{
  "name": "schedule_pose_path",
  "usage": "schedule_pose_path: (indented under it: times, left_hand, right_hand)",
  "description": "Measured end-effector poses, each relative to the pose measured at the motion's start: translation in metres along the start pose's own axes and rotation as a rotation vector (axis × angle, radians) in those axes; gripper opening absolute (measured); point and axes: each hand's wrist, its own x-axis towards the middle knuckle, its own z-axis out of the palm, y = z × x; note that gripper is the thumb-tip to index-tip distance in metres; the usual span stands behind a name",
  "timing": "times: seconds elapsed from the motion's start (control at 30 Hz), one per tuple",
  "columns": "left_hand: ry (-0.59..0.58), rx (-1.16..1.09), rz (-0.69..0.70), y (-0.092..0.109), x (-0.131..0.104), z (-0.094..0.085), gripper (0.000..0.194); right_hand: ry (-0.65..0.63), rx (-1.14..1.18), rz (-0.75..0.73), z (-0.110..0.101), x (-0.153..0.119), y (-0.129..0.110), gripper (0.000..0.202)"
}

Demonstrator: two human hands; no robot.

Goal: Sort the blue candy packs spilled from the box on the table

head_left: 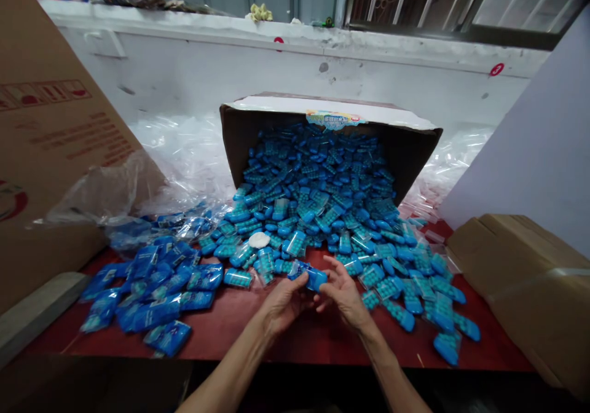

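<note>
Over the front middle of the red table [258, 339], my left hand [286, 305] pinches a small blue plastic case [315, 279]. A dark blue printed wrapper shows at the case's left end, by my left thumb. My right hand [343, 293] closes on the case's right end, with its forefinger stretched up and away. Beyond both hands spreads a heap of similar blue cases [318, 207] with clear windows and turquoise beads or pellets inside. It spills from a cardboard box [419, 161] lying on its side. Left of my hands is a pile of dark blue wrapped packs [157, 290].
A white oval piece [259, 239] lies on the heap. Tall cardboard [59, 136] walls the left side; a brown carton [520, 278] stands at right. Clear plastic bags [184, 149] fill the back left. A grey bar [41, 308] lies at the left edge.
</note>
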Motion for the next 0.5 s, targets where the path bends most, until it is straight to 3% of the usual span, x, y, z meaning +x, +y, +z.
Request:
schedule_pose_path:
  times: [0.23,0.5]
  left_hand:
    - [0.068,-0.071,-0.015,-0.008,0.000,-0.003,0.018]
    - [-0.135,0.030,-0.052,0.004,-0.002,-0.004,0.018]
  right_hand:
    - [-0.070,-0.059,0.018,-0.004,0.001,0.004,0.063]
    - [-0.285,-0.133,0.110,-0.011,0.001,-0.011,0.082]
